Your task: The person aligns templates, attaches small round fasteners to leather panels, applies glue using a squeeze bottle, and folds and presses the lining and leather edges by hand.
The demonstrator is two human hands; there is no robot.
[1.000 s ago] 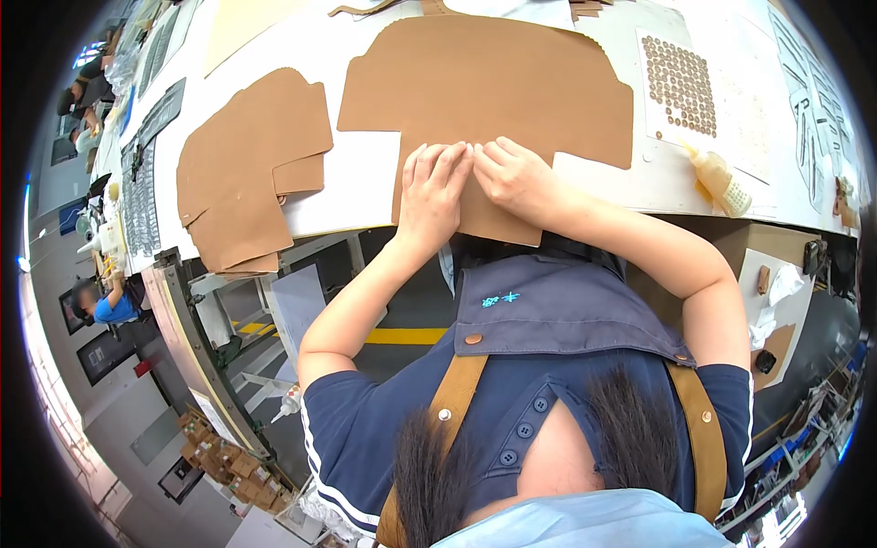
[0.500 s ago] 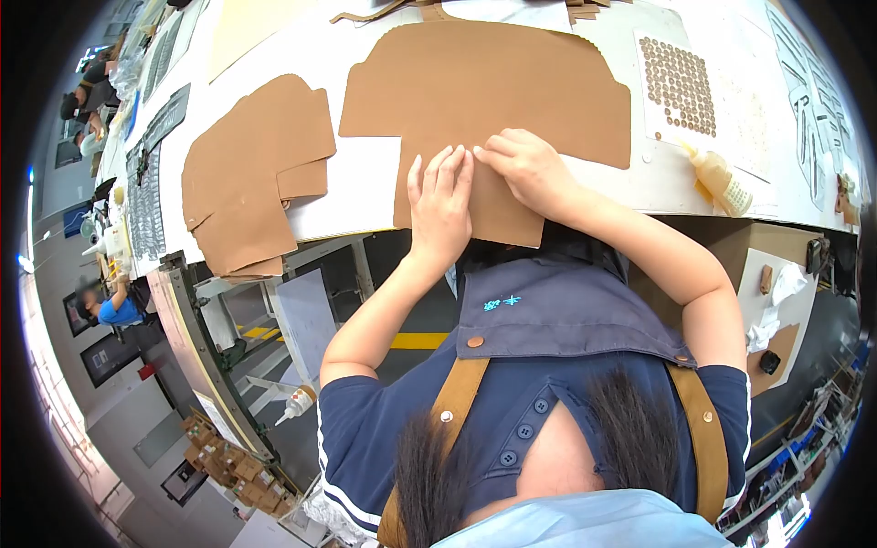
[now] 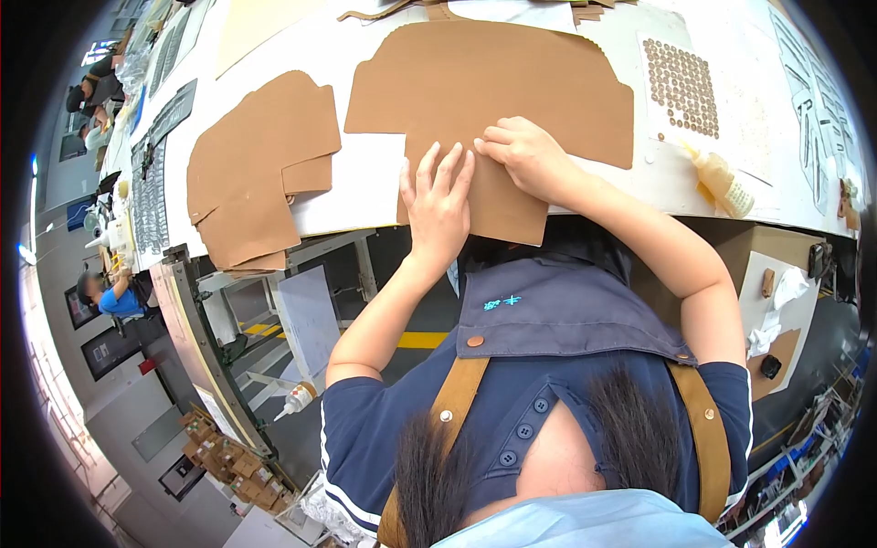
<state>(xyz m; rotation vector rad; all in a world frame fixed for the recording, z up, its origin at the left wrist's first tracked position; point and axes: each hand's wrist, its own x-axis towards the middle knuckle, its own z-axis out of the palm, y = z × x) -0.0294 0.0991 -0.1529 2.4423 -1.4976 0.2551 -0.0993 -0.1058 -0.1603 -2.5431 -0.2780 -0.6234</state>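
A large brown sheet (image 3: pixel 493 82) with a narrower lower part lies flat on the white table, its bottom edge reaching past the table's front edge. On the lower part rests my left hand (image 3: pixel 438 205), fingers spread and pressed flat. My right hand (image 3: pixel 530 163) is just to its right, fingers curled together with the fingertips down on the sheet; whether they pinch anything small is hidden. To the left lies a stack of smaller brown pieces (image 3: pixel 260 160).
A sheet with rows of small brown discs (image 3: pixel 681 87) and a yellowish glue bottle (image 3: pixel 722 183) are on the right. Another bottle (image 3: pixel 298 399) is below the table's edge. A person in blue (image 3: pixel 123 297) is at the far left.
My left hand's fingers have spread apart and lie flatter. The right hand has shifted slightly up, its fingers more curled. My fingertips were close together earlier.
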